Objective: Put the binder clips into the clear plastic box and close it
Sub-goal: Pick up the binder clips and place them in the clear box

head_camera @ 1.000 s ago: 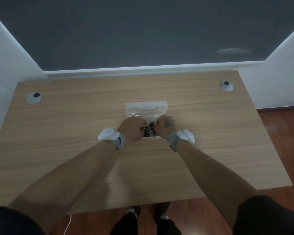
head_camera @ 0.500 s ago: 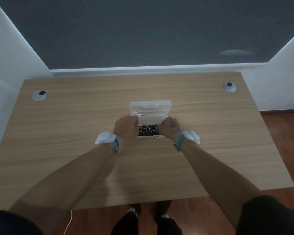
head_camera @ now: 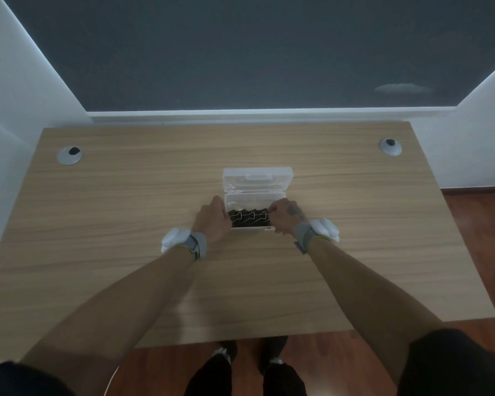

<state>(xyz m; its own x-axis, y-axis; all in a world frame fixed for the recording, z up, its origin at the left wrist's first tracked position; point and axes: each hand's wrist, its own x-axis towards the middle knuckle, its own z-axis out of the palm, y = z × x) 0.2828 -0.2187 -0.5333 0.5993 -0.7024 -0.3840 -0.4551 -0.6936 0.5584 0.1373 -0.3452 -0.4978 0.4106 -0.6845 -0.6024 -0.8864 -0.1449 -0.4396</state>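
The clear plastic box (head_camera: 255,208) lies open on the desk (head_camera: 126,224), long axis running left to right, lid (head_camera: 257,180) folded away from the person. Black binder clips (head_camera: 249,218) sit in a row inside. Left hand (head_camera: 213,220) and right hand (head_camera: 285,215) grip its short ends, fingers curled against the walls

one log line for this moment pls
binder clips in clear plastic box | lid open | left hand, right hand at box ends
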